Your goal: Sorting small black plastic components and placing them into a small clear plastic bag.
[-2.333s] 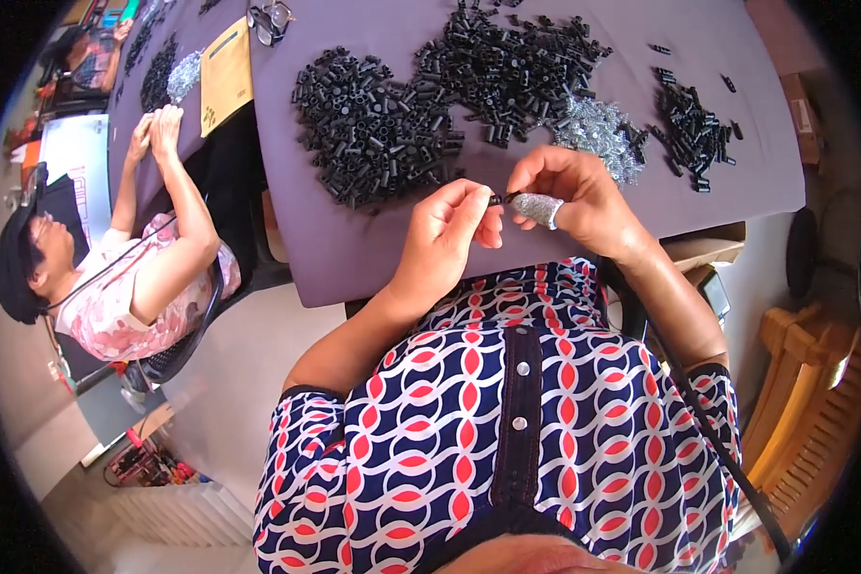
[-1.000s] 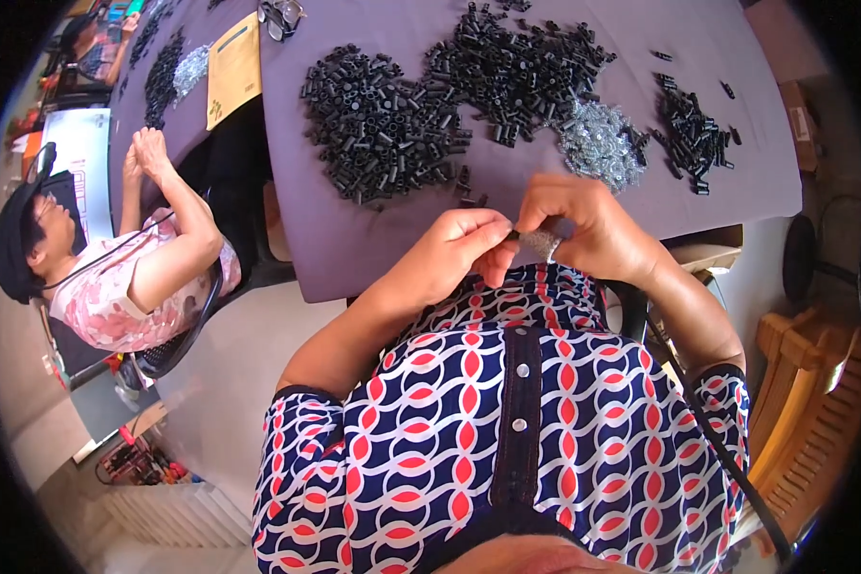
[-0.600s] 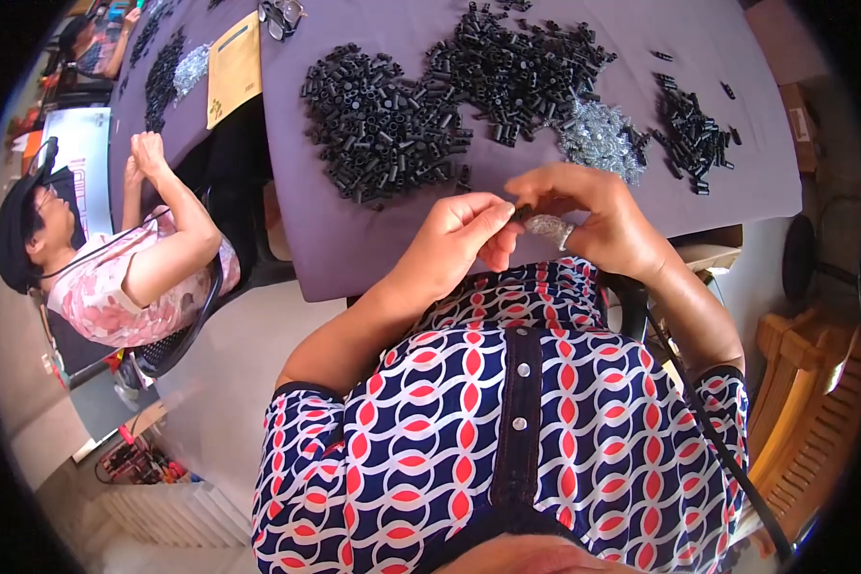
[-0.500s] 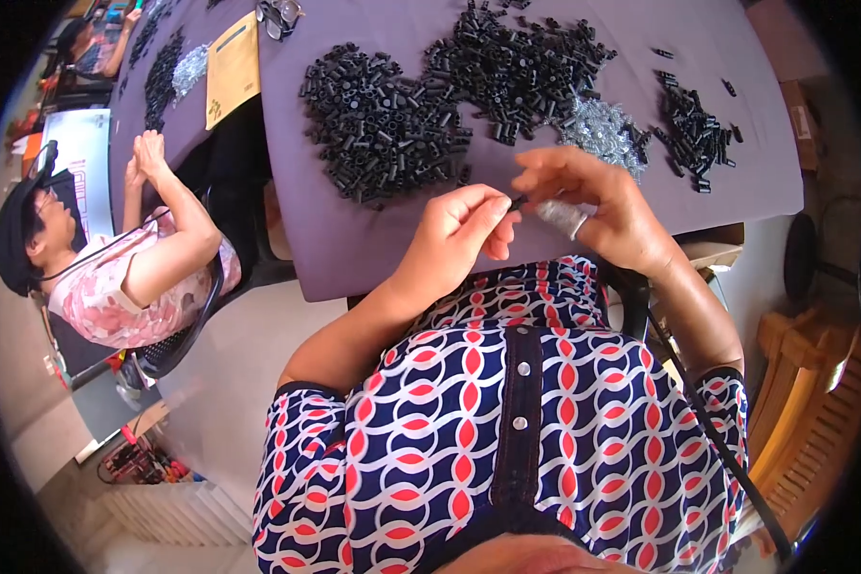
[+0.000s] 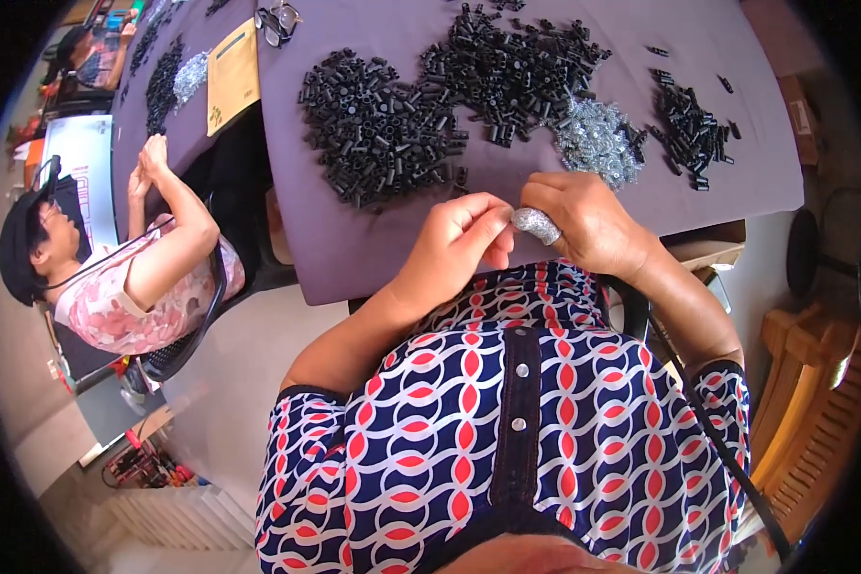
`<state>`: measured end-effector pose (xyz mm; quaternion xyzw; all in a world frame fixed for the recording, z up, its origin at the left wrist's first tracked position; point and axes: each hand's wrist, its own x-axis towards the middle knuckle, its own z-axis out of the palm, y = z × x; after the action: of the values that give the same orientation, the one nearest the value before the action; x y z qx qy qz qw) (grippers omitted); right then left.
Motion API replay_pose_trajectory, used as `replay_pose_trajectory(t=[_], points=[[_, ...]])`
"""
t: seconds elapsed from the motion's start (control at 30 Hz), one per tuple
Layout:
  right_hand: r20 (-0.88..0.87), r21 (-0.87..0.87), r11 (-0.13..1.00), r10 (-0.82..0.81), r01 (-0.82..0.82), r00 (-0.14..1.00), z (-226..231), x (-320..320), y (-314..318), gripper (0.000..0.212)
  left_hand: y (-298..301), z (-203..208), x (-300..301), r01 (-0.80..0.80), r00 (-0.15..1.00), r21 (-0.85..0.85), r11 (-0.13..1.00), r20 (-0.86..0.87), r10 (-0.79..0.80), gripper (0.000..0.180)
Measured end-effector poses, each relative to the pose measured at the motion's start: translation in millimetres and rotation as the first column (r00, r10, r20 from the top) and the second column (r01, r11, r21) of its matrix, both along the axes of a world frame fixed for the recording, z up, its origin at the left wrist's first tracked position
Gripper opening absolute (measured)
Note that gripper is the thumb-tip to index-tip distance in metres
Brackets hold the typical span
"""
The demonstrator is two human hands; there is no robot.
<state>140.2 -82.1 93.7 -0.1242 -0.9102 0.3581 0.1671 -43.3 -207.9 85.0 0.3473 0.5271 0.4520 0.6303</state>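
Fingertip to fingertip, my left hand [image 5: 454, 239] and my right hand [image 5: 593, 220] meet over the table's near edge. Both are closed in a pinch. The small black plastic part seen earlier at my left fingertips is now hidden between the hands. Silvery wrapping [image 5: 536, 226] covers my right thumb, which presses toward the left fingertips. Just beyond my left hand lies a heap of short black plastic tubes [image 5: 378, 129]. A heap of small clear pieces [image 5: 598, 142] sits beyond my right hand.
More black parts [image 5: 517, 72] form a heap at the far middle, and slimmer black pieces [image 5: 694, 134] lie on the right of the grey-purple tabletop [image 5: 737, 191]. At the far left are eyeglasses [image 5: 277, 21] and a tan envelope [image 5: 232, 77]. A co-worker [image 5: 134, 258] sits on the left.
My right hand's fingers have curled in and come down against my left fingertips, closing the gap. The black part between them has gone out of sight. My left hand has hardly moved.
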Motion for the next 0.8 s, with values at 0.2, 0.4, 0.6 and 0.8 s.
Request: replay_pose_trajectory(t=[0.2, 0.4, 0.6, 0.8], points=[[-0.073, 0.025, 0.999, 0.046, -0.045, 0.996, 5.1, 0.2, -5.9, 0.016, -1.7, -3.7, -7.9, 0.128, 0.895, -0.179, 0.976, 0.445, -0.036, 0.027], [-0.095, -0.041, 0.999, -0.010, 0.006, 0.995, -12.0, -3.9, -12.9, 0.017, -9.8, -4.2, -5.3, -0.013, 0.979, -0.117, 0.993, 0.200, 0.037, 0.025], [-0.141, -0.092, 0.987, -0.141, 0.129, 0.980, 0.1, -2.9, -18.0, 0.035, -7.7, -2.4, -0.7, -0.114, 0.946, -0.155, 0.981, 0.285, 0.155, 0.024], [-0.080, 0.179, 0.976, -0.114, 0.126, 0.990, 2.6, 4.1, -6.8, 0.049, 1.2, -3.1, 14.3, -0.184, 0.881, -0.163, 0.969, 0.411, 0.237, 0.022]])
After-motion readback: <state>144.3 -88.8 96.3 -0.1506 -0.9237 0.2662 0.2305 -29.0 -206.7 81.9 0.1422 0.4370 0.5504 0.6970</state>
